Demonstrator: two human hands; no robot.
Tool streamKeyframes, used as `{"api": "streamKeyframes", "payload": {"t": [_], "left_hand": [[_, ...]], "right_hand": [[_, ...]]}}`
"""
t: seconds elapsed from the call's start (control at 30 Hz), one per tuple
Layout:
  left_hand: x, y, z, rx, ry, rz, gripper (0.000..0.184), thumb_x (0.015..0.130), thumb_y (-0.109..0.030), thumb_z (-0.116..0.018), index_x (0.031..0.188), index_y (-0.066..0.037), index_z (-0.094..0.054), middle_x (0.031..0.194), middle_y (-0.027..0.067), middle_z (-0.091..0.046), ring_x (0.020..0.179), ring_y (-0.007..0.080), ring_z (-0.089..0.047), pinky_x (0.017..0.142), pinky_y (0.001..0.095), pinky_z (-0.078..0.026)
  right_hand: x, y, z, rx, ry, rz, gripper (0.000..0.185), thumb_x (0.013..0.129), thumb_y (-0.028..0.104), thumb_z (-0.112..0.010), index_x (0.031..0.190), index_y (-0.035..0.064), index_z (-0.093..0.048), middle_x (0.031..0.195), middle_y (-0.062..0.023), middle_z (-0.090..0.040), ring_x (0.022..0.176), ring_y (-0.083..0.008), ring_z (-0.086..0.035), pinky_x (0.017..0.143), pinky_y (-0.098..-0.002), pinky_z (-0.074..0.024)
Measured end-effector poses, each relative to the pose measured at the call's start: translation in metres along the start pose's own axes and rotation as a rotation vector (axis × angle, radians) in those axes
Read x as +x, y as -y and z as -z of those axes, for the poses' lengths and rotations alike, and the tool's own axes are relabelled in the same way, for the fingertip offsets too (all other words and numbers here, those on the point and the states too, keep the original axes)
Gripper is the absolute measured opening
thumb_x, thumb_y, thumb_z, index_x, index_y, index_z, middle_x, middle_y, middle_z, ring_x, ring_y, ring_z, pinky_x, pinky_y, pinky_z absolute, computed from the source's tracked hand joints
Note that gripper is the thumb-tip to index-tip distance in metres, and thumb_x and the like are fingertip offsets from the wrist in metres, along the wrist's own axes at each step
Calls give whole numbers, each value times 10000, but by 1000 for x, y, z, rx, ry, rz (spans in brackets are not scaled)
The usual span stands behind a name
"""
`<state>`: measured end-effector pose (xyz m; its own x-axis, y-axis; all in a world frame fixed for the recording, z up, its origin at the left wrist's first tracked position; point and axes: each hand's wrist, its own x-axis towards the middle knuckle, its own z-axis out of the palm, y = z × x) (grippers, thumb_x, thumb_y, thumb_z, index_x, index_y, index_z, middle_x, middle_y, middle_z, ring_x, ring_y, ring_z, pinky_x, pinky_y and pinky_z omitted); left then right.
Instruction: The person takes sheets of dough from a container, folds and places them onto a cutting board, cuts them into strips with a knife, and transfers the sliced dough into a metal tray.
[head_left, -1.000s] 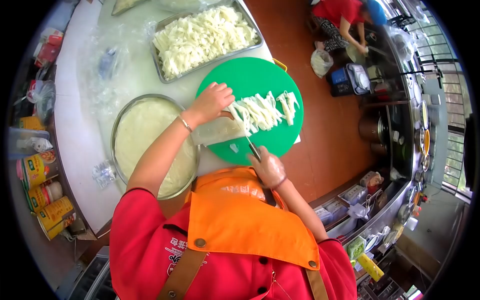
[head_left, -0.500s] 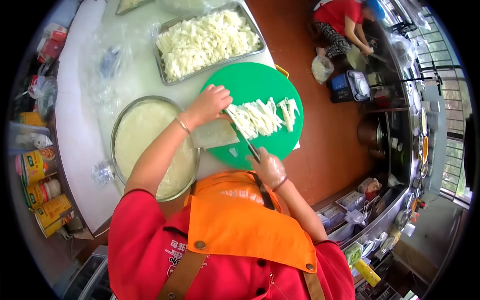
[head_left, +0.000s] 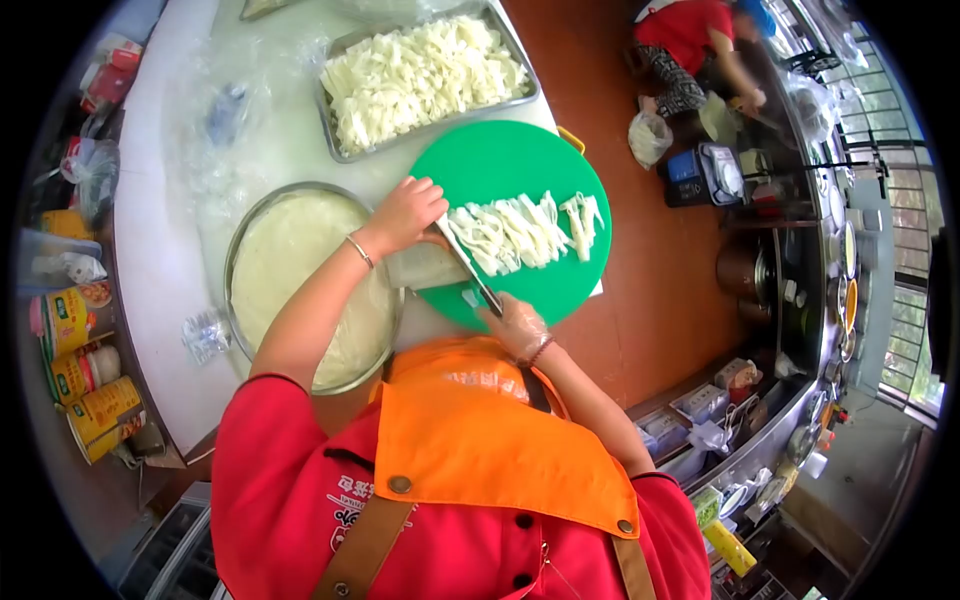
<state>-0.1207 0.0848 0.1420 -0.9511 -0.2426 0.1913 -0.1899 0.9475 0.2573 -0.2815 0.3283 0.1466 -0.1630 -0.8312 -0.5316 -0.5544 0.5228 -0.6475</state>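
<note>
Here, the right hand (head_left: 520,328) grips a knife (head_left: 465,259) — strips (head_left: 512,233) alongside.

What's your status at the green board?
Right hand gripping knife. Left hand at the pale sheet, very close to the blade. Cut strips lying on green board.

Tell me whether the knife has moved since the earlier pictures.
Yes: judged against the green board, the knife has shifted slightly leftward.
</note>
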Motion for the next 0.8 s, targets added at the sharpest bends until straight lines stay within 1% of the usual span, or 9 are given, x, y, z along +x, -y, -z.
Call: {"api": "streamKeyframes", "payload": {"t": [0.13, 0.17, 0.2, 0.33, 0.43, 0.57, 0.67, 0.77, 0.8], "left_hand": [[0, 9, 9, 37, 184, 113, 469, 710, -399, -807, 966, -75, -586, 970, 77, -578, 1022, 269, -549, 894, 392, -436], [1, 6, 14, 44, 6, 150, 487, 732, -374, -803, 1036, -67, -580, 1011, 93, -587, 1065, 278, -546, 923, 391, -439], [-4, -4, 17, 47, -167, 189, 509, 753, -349, -798, 1107, -59, -574, 1053, 108, -595, 1107, 288, -543, 952, 390, -443], [-24, -32, -4, -330, -702, 615, 573, 885, -315, -732, 1337, -59, -490, 1208, 137, -604, 1200, 286, -549, 1009, 399, -469], [-36, -51, -33, -1753, -494, 980, 501, 961, -368, -658, 1331, -72, -494, 1221, 104, -606, 1138, 249, -594, 978, 413, -503], [-14, -78, -27, -2397, -319, 1027, 404, 1006, -363, -588, 1281, -71, -538, 1195, 111, -641, 1114, 233, -627, 972, 411, -514], [-18, -74, -55, -2295, -429, 999, 355, 1002, -320, -594, 1248, -65, -565, 1196, 124, -654, 1122, 241, -632, 958, 411, -518], [-37, -75, -76, -1978, -603, 1147, 274, 983, -217, -608, 1201, -54, -576, 1180, 87, -624, 1128, 229, -596, 959, 415, -507], [-37, -78, -74, -1899, -629, 1241, 261, 981, -199, -606, 1193, -50, -575, 1168, 77, -614, 1128, 222, -583, 964, 414, -502]], "right_hand": [[-1, 9, 0, -13, -88, 34, 344, 910, 357, -679, 948, 22, -612, 821, -257, -664, 747, -445, -637, 682, -502, -514], [0, 11, 5, -31, -132, 73, 345, 910, 359, -681, 946, 23, -615, 812, -252, -663, 736, -445, -633, 676, -501, -513], [-3, 7, 7, -46, -193, 155, 346, 935, 366, -654, 938, 26, -590, 642, -151, -598, 528, -280, -593, 535, -400, -479], [-23, 15, 32, 716, 16, -130, 304, 974, 350, -609, 922, 55, -553, 577, -14, -516, 372, -102, -437, 347, -263, -329], [-28, 8, 53, 962, 161, -166, 327, 966, 380, -618, 887, 68, -558, 567, -5, -508, 386, -117, -447, 361, -252, -307], [-23, 4, 62, 1034, 263, -184, 341, 971, 395, -607, 851, 81, -550, 560, -13, -503, 387, -105, -433, 359, -241, -291], [-4, -13, 63, 846, 184, -156, 369, 956, 414, -623, 848, 66, -568, 575, -78, -565, 411, -184, -517, 392, -311, -384], [25, -17, 83, -214, -437, 338, 368, 940, 414, -648, 861, 63, -574, 634, -136, -615, 521, -301, -607, 491, -409, -488], [32, -12, 99, -344, -421, 320, 365, 921, 410, -664, 878, 57, -577, 680, -151, -636, 598, -333, -635, 549, -441, -505]]}}
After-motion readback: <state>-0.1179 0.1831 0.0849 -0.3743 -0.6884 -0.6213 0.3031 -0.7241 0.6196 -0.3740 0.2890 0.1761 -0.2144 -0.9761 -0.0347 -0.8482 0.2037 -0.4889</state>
